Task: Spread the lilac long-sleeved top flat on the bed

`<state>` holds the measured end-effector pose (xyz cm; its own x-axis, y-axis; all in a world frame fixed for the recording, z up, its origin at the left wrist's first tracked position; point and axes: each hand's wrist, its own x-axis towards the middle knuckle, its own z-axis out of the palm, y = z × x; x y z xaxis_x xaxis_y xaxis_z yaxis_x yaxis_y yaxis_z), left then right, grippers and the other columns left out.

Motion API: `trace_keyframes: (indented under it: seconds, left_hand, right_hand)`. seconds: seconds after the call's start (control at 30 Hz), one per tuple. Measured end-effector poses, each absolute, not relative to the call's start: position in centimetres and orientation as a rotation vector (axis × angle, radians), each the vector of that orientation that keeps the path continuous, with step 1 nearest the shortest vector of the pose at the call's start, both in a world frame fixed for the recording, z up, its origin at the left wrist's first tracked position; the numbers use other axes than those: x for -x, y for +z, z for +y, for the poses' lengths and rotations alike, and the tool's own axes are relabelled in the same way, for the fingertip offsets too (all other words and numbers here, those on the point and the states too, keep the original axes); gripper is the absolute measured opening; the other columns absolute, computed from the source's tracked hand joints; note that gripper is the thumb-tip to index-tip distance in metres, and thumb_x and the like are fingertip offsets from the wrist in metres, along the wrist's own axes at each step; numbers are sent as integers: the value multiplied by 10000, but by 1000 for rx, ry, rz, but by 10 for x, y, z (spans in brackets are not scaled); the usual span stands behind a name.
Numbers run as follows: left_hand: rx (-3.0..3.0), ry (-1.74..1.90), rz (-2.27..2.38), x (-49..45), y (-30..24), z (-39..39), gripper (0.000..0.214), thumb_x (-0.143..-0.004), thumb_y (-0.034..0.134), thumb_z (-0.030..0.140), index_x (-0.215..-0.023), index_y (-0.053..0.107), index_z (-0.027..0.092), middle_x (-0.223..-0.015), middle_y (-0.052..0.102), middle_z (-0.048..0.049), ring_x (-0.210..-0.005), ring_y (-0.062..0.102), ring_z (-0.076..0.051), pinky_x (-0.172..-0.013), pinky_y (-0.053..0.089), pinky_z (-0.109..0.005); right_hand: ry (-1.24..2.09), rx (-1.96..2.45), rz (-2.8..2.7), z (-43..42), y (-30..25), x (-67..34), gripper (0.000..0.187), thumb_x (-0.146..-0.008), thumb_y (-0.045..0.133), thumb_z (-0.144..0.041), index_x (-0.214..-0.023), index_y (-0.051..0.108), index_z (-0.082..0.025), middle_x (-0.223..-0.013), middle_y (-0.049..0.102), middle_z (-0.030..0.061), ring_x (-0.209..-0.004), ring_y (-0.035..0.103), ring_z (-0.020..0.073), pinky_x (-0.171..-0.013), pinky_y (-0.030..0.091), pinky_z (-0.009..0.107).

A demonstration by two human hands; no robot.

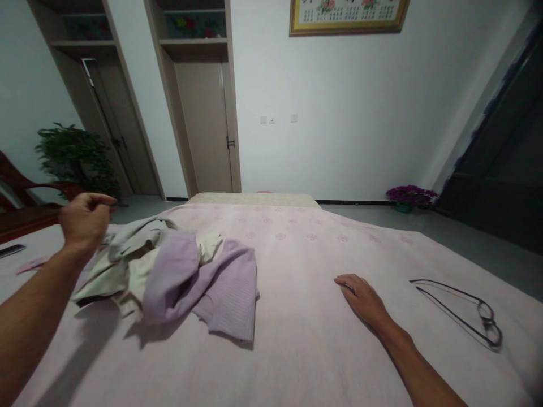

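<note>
Fist-like, the left hand point(87, 219) hangs by the clothes point(172, 274), whether pinching anything I can't tell! They sprawl rightward from it across the sheet point(305, 345), long axis sideways; the right hand point(360, 299), loosely curled, lies well apart.

Left hand point(87, 219) raised and curled fist-like, right hand point(360, 295) lower.

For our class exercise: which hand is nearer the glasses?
Right. The right hand is a little left of the glasses; the left hand is far across, by the clothes.
</note>
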<state>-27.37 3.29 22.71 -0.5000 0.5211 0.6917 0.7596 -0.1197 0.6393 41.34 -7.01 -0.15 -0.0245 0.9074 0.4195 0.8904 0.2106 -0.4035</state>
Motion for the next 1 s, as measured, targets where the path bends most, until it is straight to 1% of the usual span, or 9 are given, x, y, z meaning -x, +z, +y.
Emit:
trace_keyframes:
  seconds: [0.13,0.2,0.3,0.37,0.47,0.67,0.83,0.93,1.0]
  left_hand:
    - [1899,-1416,-2096,241,186,31,309,-782,581,422,-930,718,187,-843,726,-67,-780,683,-233,-808,543,-373]
    - [2138,-1085,-2094,216,159,26,323,-797,610,478,-902,723,195,-905,745,-90,-851,681,-266,-840,520,-377]
    - [2233,-625,-1909,176,127,14,390,-846,600,536,-991,727,197,-1028,740,-118,-955,670,-306,-894,472,-403]
    - [2213,-413,-1821,155,116,7,349,-832,636,490,-1008,730,204,-1034,731,-137,-988,658,-333,-910,441,-425]
    - [2178,-271,-1758,135,112,4,237,-845,608,329,-997,735,200,-1026,717,-153,-1018,638,-349,-914,406,-439]
    - [2022,-397,-1632,129,130,13,252,-905,525,280,-1041,720,196,-1003,687,-139,-1003,602,-343,-888,382,-445]
    - [1905,-948,-1572,109,169,5,265,-921,537,377,-1061,685,208,-1043,694,-99,-1003,607,-282,-894,409,-375]
    - [2119,-1279,-1642,82,174,1,306,-948,468,406,-1089,647,201,-1039,704,-59,-935,637,-220,-840,455,-306]
    - [2429,-1184,-1720,65,159,1,349,-950,453,434,-1113,651,197,-1079,712,-62,-974,649,-220,-874,472,-308]
  right_hand:
    - [27,1657,-1897,-71,0,-412,341,-905,439,-313,-1084,727,-274,-1188,706,57,-1130,628,249,-1011,479,427]
    - [21,1658,-1893,-72,0,-411,343,-906,438,-312,-1084,728,-271,-1191,705,57,-1133,626,247,-1016,476,427]
    - [22,1678,-1882,-73,1,-409,346,-906,435,-308,-1083,730,-269,-1197,703,57,-1149,620,248,-1028,469,431]
    - [24,1683,-1888,-73,1,-409,347,-912,431,-309,-1087,727,-263,-1203,700,60,-1152,617,244,-1031,467,425]
    - [23,1679,-1900,-73,1,-410,346,-920,425,-307,-1096,719,-252,-1208,693,63,-1153,613,240,-1034,463,416]
    - [52,1688,-1899,-71,0,-411,343,-909,438,-291,-1103,718,-257,-1214,691,62,-1153,610,243,-1031,459,423]
    - [51,1695,-1898,-70,0,-411,344,-904,438,-283,-1104,716,-250,-1212,690,62,-1147,610,245,-1023,459,420]
    - [37,1693,-1901,-71,0,-411,341,-914,432,-288,-1103,713,-247,-1207,690,63,-1131,613,246,-1011,464,419]
    - [31,1686,-1901,-71,-1,-412,339,-913,431,-281,-1104,709,-246,-1203,691,63,-1121,616,245,-1004,467,419]
